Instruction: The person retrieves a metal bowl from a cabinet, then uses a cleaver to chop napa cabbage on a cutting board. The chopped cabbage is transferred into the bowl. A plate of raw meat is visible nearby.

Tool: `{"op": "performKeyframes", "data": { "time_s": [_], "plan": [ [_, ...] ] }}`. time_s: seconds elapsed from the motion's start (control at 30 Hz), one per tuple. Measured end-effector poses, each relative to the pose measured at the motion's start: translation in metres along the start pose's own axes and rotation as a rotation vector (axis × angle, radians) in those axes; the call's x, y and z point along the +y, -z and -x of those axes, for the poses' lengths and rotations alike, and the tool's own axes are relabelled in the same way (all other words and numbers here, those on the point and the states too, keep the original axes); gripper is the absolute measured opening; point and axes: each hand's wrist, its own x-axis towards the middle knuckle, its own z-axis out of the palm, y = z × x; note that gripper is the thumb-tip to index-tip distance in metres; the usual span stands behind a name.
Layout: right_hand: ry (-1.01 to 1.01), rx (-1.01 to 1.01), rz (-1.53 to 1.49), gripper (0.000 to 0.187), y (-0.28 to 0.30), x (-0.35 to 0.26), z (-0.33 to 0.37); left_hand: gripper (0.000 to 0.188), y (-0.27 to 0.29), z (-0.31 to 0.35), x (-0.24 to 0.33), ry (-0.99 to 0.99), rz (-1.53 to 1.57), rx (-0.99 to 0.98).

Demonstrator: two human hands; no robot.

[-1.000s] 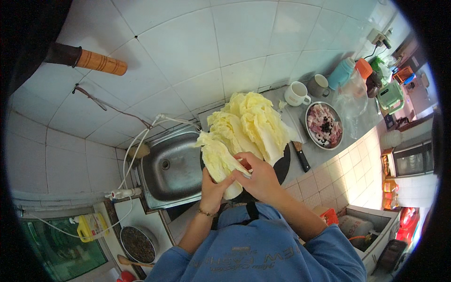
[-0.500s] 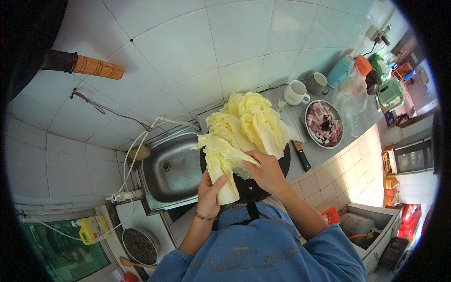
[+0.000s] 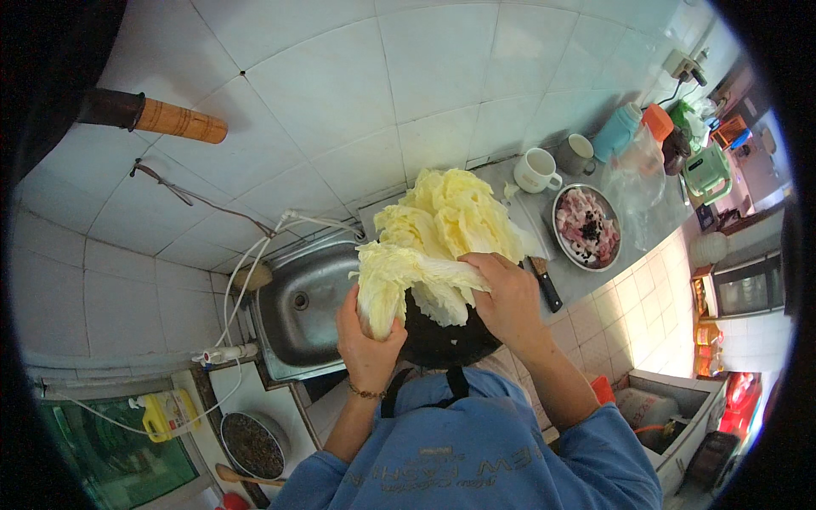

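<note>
Between my hands stretches a pale yellow napa cabbage leaf (image 3: 408,268). My left hand (image 3: 367,344) grips its broad part at the left, with the thumb pressed on the front. My right hand (image 3: 508,293) is closed round the white strip that extends to the right. Below the leaf lies a dark, round surface (image 3: 450,342); whether it is a pan or a board I cannot tell. Just beyond my hands is a large heap of napa cabbage leaves (image 3: 446,204), which partly covers the dark round thing.
A steel sink (image 3: 280,336) is on the left. To the right on the counter are a knife (image 3: 548,285), a metal bowl (image 3: 557,238) of sliced meat with black bits, a white mug (image 3: 534,170) and a grey mug (image 3: 575,153). A pot (image 3: 279,433) stands at lower left.
My right hand has moved right and slightly up, pulling the strip of leaf out sideways. My left hand has shifted a little left, and its end of the leaf has swung upward.
</note>
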Motion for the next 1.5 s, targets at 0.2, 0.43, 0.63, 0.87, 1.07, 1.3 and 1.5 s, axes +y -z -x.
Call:
{"op": "performKeyframes", "data": {
  "time_s": [0.2,0.43,0.63,0.87,1.07,1.3,1.5],
  "plan": [
    [0.005,0.215,0.066,0.032,0.014,0.012,-0.009,0.068,0.016,-0.011,-0.017,-0.013,-0.126,0.086],
    [-0.108,0.125,-0.115,0.053,-0.023,0.050,-0.010,0.045,0.021,-0.009,-0.035,0.896,1.366,-0.103],
    [0.002,-0.064,0.203,0.058,-0.046,0.042,0.004,0.045,0.002,-0.003,-0.024,0.911,1.337,-0.227],
    [-0.111,-0.460,-0.640,0.071,-0.040,-0.017,0.023,0.046,-0.011,0.000,0.006,0.868,1.279,-0.239],
    [-0.045,-0.475,-0.642,0.058,-0.041,-0.006,0.021,0.046,-0.004,-0.005,0.010,0.798,1.220,-0.324],
    [0.097,-0.354,-0.301,0.051,-0.043,-0.010,0.024,0.044,-0.007,0.000,0.007,0.839,1.170,-0.361],
    [0.137,-0.304,-0.188,0.044,-0.043,0.001,0.020,0.045,-0.003,0.002,0.000,0.904,1.246,-0.408]
  ]
}}
